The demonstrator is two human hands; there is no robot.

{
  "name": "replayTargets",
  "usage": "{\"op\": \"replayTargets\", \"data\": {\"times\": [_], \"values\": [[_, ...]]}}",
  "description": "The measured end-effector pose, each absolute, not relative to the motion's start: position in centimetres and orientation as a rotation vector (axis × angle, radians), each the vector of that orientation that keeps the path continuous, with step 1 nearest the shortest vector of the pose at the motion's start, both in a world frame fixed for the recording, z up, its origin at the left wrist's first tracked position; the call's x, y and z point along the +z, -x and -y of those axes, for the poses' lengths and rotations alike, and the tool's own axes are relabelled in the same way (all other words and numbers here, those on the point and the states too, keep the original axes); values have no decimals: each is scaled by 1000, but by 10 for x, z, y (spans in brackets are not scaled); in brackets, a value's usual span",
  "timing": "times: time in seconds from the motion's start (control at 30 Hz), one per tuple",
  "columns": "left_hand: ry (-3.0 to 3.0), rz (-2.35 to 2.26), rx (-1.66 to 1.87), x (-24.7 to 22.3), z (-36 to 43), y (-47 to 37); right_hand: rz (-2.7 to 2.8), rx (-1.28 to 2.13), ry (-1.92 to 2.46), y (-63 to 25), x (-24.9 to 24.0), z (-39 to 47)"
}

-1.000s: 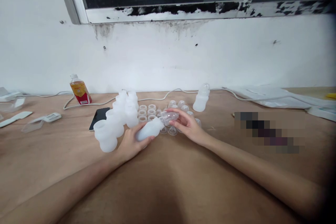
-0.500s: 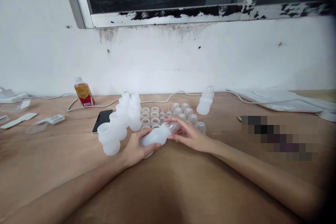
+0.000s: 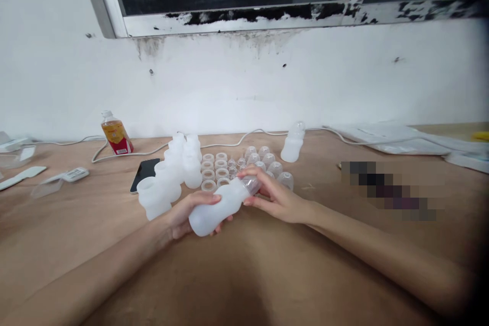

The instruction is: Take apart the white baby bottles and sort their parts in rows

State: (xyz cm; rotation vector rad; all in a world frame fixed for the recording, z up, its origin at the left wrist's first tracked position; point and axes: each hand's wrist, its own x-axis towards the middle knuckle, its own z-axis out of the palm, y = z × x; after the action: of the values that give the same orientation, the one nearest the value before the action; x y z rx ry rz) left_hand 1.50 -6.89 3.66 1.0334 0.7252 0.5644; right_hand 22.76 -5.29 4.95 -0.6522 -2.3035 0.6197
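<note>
A frosted white baby bottle (image 3: 219, 209) lies tilted in my left hand (image 3: 187, 214), whose thumb is over its body and fingers underneath. My right hand (image 3: 280, 196) is closed around the clear dome cap (image 3: 251, 184) at the bottle's upper end. Behind my hands stand rows of white collar rings (image 3: 208, 186), a few small clear nipples (image 3: 232, 163) and several clear dome caps (image 3: 275, 168). Left of them are several open frosted bottles (image 3: 153, 196) in two rows. One capped bottle (image 3: 293, 143) stands upright near the wall.
A black phone (image 3: 144, 175) lies beside the open bottles. A drink bottle (image 3: 117, 133) stands at the back left, near a white cable (image 3: 237, 145) running along the wall. Plastic packets (image 3: 389, 140) lie at the back right. A blurred-out item (image 3: 385, 191) lies on the right.
My left hand has turned with the bottle, so its base now points toward me and more of its body shows. My right hand stays on the cap. The view has shifted slightly.
</note>
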Motion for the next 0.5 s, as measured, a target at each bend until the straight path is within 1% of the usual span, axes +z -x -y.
{"op": "replayTargets", "data": {"times": [0.13, 0.23, 0.3, 0.4, 0.5], "values": [[-1062, -704, 544, 40, 72, -17, 2286, 551, 662, -225, 56, 58], [-1242, -736, 653, 41, 77, -24, 2298, 421, 664, -228, 72, 64], [-1375, -791, 769, 37, 79, -30, 2322, 272, 714, -235, 90, 67], [-1522, -836, 855, 27, 78, -34, 2238, -41, 1031, -258, 119, 63], [-1565, -892, 820, 16, 73, -34, 2084, -391, 1567, -288, 133, 42]]}}
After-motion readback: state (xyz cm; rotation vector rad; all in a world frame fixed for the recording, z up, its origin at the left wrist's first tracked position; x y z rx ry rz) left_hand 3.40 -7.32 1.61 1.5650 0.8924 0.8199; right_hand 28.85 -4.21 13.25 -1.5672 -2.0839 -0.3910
